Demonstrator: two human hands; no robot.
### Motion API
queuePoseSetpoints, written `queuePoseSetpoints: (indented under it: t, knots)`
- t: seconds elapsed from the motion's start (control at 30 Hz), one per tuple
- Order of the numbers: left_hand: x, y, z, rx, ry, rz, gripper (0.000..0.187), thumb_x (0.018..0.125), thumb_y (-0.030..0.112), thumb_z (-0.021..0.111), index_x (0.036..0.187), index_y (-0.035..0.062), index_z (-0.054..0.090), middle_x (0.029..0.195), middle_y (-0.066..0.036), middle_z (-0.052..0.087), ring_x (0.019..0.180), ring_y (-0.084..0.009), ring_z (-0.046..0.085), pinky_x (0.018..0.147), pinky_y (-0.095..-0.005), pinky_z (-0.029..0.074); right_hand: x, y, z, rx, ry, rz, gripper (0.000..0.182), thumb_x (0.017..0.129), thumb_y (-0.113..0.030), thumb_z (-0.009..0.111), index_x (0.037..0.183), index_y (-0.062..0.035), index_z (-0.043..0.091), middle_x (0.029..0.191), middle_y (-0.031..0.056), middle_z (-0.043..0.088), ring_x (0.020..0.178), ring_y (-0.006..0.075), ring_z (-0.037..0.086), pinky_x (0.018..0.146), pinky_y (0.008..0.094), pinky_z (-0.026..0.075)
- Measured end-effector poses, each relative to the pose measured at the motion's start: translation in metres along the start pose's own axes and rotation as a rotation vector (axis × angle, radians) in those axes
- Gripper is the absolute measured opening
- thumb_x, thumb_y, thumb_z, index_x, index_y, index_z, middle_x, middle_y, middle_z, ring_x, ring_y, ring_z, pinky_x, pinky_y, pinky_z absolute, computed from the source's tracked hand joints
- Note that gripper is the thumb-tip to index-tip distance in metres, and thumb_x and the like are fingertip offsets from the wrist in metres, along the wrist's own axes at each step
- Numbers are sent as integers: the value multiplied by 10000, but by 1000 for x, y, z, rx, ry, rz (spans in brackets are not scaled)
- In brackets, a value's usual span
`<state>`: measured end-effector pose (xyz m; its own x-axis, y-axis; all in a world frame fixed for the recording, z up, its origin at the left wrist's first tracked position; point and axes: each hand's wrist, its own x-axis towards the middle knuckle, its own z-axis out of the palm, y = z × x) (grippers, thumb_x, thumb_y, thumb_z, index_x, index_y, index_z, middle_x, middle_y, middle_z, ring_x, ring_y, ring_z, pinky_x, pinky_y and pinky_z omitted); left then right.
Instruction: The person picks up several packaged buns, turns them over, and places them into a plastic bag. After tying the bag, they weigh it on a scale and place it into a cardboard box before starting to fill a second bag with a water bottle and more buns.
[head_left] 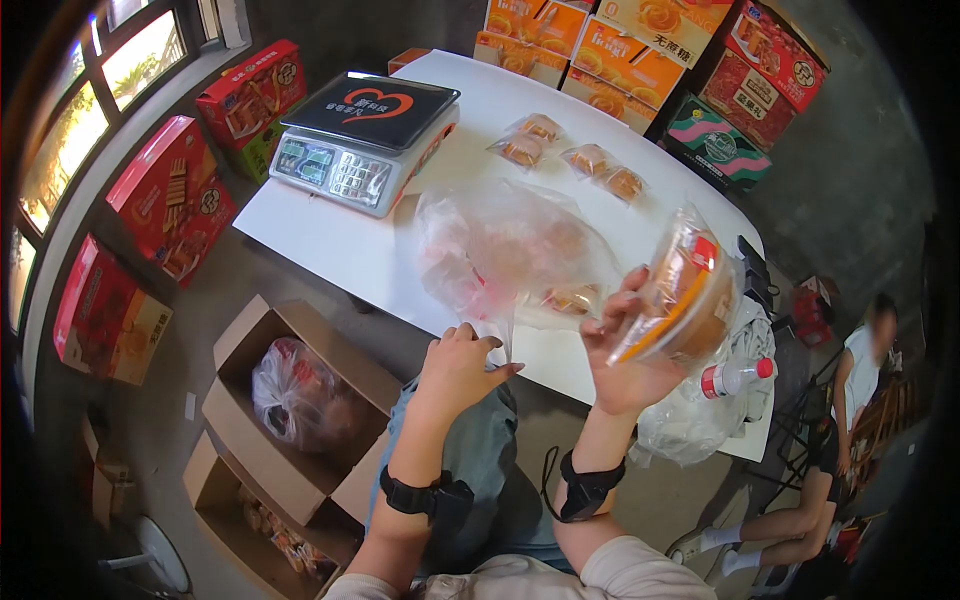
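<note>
My right hand (625,365) is raised over the table's right part, its fingers round a clear-wrapped packaged bread (690,300) with an orange stripe. Beside the table's near edge, my left hand (458,368) pinches the edge of a translucent plastic bag (500,245). Wrapped pastries show dimly inside that bag, which lies on the white table (330,250). Farther back on the table are several small wrapped pastries (590,160).
A scale (370,140) stands at the table's left. Near the right edge are a bottle (735,378) and a crumpled bag (690,425). Open cardboard boxes (235,400) sit at lower left. Gift boxes (630,60) are stacked behind. A person (850,400) sits at far right.
</note>
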<state>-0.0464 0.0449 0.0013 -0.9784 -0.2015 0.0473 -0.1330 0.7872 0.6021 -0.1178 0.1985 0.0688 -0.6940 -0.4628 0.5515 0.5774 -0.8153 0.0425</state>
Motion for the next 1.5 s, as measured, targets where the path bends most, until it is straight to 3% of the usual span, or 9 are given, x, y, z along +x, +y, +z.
queuePoseSetpoints:
  t: [0.1,0.27,0.5,0.7,0.93,1.1,1.23,1.27,1.5]
  knots:
    - [2,1,4,68,-40,6,446,731,480,600,961,101,655,896,-136,551,901,-287,520,756,-391,406,-5,3,4,-364,129,79,825,739,-646,446,1376,-173,218,1346,134,297,1145,303,382,901,497,260]
    - [3,-7,11,90,-7,-11,446,730,441,612,1055,136,623,922,-122,524,906,-270,497,762,-385,408,-15,26,15,-485,466,-134,942,683,-724,411,1383,-139,175,1414,167,161,1277,382,182,992,591,150]
    - [8,-14,19,-368,130,245,554,686,193,641,1210,120,477,1122,-169,440,989,-343,450,872,-436,371,-31,32,17,-736,216,25,793,734,-556,535,1350,-131,276,1377,89,297,1257,290,289,1025,482,228]
    - [9,3,1,-354,302,298,574,660,128,643,1202,69,461,1170,-212,399,1083,-400,343,962,-398,299,-36,28,19,-703,287,187,730,774,-624,378,1349,-182,292,1404,74,249,1276,317,227,990,569,182]
    - [5,1,-7,-1026,461,86,337,817,88,516,1128,-41,504,1003,-148,488,846,-198,503,839,-316,384,-39,16,27,-443,449,29,762,774,-575,429,1346,-94,281,1388,119,271,1270,306,256,1005,547,191]
    - [-4,-9,-16,-842,685,133,392,855,187,354,1035,-115,525,827,-122,586,524,-99,473,588,-221,409,-28,-16,34,-1581,297,11,731,671,-254,679,1289,-21,365,1286,132,413,1183,259,400,997,394,295]
    - [-5,-5,-17,-758,739,191,282,820,108,423,990,-69,563,493,-29,461,556,-133,440,767,-334,347,-11,-12,27,-2320,114,607,656,654,-248,707,1236,-74,461,1141,188,494,1100,333,453,918,390,367]
    - [-6,-3,-21,-594,772,310,267,783,97,442,954,-60,574,501,-33,468,538,-143,434,761,-351,346,-10,-8,11,-2472,-4,476,602,663,-259,677,1207,-81,491,1054,167,528,966,318,518,839,345,408]
    - [-11,19,-32,-343,783,555,226,628,88,514,797,-31,605,500,-38,451,467,-182,408,726,-361,353,44,27,-59,-2624,-51,356,490,718,-214,620,1172,-69,506,1125,211,498,1010,353,489,856,375,401]
